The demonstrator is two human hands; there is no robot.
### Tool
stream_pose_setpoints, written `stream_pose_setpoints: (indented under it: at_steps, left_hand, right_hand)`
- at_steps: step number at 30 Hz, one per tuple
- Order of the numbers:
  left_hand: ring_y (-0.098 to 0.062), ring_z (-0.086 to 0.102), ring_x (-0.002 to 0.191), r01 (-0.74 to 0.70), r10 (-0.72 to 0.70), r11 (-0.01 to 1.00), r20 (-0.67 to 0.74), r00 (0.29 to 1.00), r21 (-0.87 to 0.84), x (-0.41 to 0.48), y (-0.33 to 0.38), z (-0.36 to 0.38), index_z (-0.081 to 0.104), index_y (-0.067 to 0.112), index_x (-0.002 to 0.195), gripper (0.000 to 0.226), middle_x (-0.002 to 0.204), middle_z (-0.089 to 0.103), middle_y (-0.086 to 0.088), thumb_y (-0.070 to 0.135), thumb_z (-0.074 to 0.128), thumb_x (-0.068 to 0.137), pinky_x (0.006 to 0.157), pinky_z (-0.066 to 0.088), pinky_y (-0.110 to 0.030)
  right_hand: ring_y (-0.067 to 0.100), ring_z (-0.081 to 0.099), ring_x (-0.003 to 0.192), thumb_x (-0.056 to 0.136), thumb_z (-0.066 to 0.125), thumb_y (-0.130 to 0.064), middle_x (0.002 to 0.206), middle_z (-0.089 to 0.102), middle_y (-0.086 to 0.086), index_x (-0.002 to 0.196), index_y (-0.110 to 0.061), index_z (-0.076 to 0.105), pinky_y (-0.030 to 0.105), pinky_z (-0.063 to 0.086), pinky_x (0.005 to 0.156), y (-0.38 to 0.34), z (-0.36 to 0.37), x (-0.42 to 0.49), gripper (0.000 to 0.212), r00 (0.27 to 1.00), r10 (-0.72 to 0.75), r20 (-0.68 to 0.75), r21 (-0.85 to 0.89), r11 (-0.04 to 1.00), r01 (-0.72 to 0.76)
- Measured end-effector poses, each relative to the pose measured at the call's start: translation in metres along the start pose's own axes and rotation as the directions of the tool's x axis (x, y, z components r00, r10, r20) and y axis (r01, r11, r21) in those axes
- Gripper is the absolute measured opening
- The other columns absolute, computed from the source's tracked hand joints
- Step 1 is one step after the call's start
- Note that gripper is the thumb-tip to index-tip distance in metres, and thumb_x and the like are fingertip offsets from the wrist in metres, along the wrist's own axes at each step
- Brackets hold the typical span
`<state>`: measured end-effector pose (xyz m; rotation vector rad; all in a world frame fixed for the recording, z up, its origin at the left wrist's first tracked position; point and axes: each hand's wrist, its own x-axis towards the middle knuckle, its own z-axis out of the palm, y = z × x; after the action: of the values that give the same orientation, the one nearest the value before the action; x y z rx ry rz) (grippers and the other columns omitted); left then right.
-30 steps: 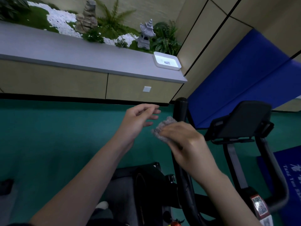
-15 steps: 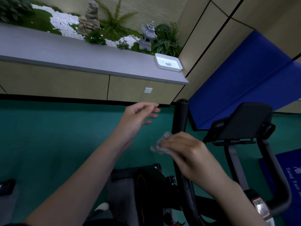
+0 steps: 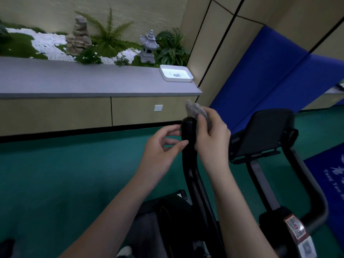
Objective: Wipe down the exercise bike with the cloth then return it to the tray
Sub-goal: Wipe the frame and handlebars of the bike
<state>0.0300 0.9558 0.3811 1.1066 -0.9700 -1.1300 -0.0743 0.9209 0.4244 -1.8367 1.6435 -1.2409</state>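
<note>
A black exercise bike fills the lower right; its left handlebar (image 3: 189, 138) rises upright in the middle, and its console (image 3: 264, 131) sits to the right. My right hand (image 3: 212, 138) grips a grey cloth (image 3: 195, 109) against the right side of the handlebar's top end. My left hand (image 3: 162, 148) is just left of the bar, fingers loosely curled, thumb tip touching it. The white tray (image 3: 176, 79) lies on the far right end of the grey counter (image 3: 83, 81), with a small dark mark inside.
Behind the counter stand ferns, white pebbles, a rock and a stone lantern (image 3: 149, 47). Blue mats (image 3: 279, 75) lean on the wall at right. The floor (image 3: 65, 174) is green. A labelled bike post (image 3: 296, 229) is at lower right.
My right hand slid the cloth up the handlebar from its mid part to its top end. My left hand moved in from the left until it touches the bar. The view shifted left.
</note>
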Motion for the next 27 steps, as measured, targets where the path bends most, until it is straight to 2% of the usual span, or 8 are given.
stream_pose_setpoints:
  at_steps: [2,4,7,15,18,21,24,27]
  left_hand:
    - [-0.001,0.062,0.073,-0.013,0.013,1.0,-0.006,1.0,-0.003,-0.001,-0.001,0.001,0.062,0.019,0.108,0.035,0.097,0.064,0.006,-0.002,0.068,0.081,0.069,0.047,-0.01]
    - [-0.002,0.062,0.074,-0.019,0.019,1.0,-0.018,1.0,-0.009,-0.001,-0.003,0.002,0.062,0.02,0.108,0.037,0.097,0.064,0.006,-0.003,0.069,0.08,0.07,0.048,-0.012]
    - [-0.002,0.061,0.074,-0.031,0.031,0.999,-0.045,0.999,0.01,0.0,-0.004,0.004,0.063,0.023,0.105,0.037,0.097,0.065,0.006,-0.001,0.07,0.079,0.071,0.05,-0.014]
    - [-0.01,0.059,0.077,-0.083,0.096,0.985,-0.082,0.992,0.153,0.003,-0.003,0.002,0.065,0.02,0.104,0.036,0.1,0.064,-0.001,0.003,0.075,0.075,0.064,0.046,-0.019]
    - [-0.006,0.057,0.074,-0.073,0.084,0.985,-0.067,0.994,0.154,0.005,-0.002,0.002,0.065,0.021,0.104,0.036,0.096,0.064,0.0,0.003,0.075,0.075,0.063,0.044,-0.018]
    - [-0.003,0.059,0.071,-0.048,0.052,0.994,-0.034,0.998,0.101,0.005,-0.002,0.002,0.062,0.026,0.102,0.037,0.093,0.063,0.005,0.0,0.072,0.078,0.068,0.05,-0.022]
    - [-0.003,0.061,0.072,-0.051,0.053,0.994,-0.021,0.998,0.093,0.005,-0.002,0.002,0.06,0.031,0.1,0.039,0.094,0.064,0.005,0.0,0.071,0.079,0.071,0.052,-0.025]
    - [-0.002,0.06,0.071,-0.038,0.039,0.996,-0.013,0.999,0.075,0.004,-0.003,0.002,0.06,0.03,0.099,0.035,0.089,0.065,0.007,0.001,0.07,0.081,0.071,0.052,-0.021]
  right_hand:
    - [0.01,0.06,0.077,0.098,0.047,-0.017,0.088,0.068,0.001,0.109,-0.016,0.064,0.02,0.045,0.066,0.005,-0.001,0.006,0.02,0.992,0.092,0.083,0.072,0.993,-0.098]
    - [0.013,0.058,0.07,0.099,0.045,-0.019,0.085,0.067,0.005,0.105,-0.018,0.064,0.026,0.045,0.061,0.01,-0.002,0.008,0.02,0.964,0.183,0.19,0.178,0.96,-0.217]
    - [0.018,0.056,0.075,0.101,0.043,-0.018,0.086,0.063,0.008,0.103,-0.015,0.064,0.031,0.043,0.068,0.017,-0.001,0.006,0.021,0.925,0.237,0.299,0.321,0.887,-0.331]
    - [0.013,0.064,0.089,0.102,0.039,-0.012,0.094,0.071,0.003,0.106,-0.012,0.066,0.025,0.049,0.079,0.028,-0.002,-0.006,0.027,0.894,0.21,0.395,0.467,0.793,-0.392]
    - [0.018,0.062,0.094,0.103,0.037,-0.012,0.103,0.068,0.015,0.113,-0.006,0.062,0.031,0.047,0.085,0.031,-0.004,-0.011,0.028,0.885,0.221,0.411,0.446,0.798,-0.406]
    - [0.021,0.063,0.096,0.104,0.036,-0.017,0.106,0.068,0.018,0.108,-0.013,0.064,0.034,0.048,0.088,0.03,-0.009,-0.018,0.028,0.866,0.25,0.433,0.381,0.82,-0.427]
    - [0.02,0.064,0.1,0.103,0.038,-0.021,0.102,0.07,0.009,0.11,-0.02,0.063,0.042,0.048,0.095,0.035,-0.013,-0.028,0.026,0.874,0.264,0.407,0.207,0.906,-0.37]
    - [0.007,0.065,0.093,0.101,0.042,-0.021,0.096,0.071,-0.003,0.112,-0.026,0.064,0.029,0.049,0.088,0.039,-0.023,-0.042,0.025,0.895,0.223,0.387,0.106,0.953,-0.283]
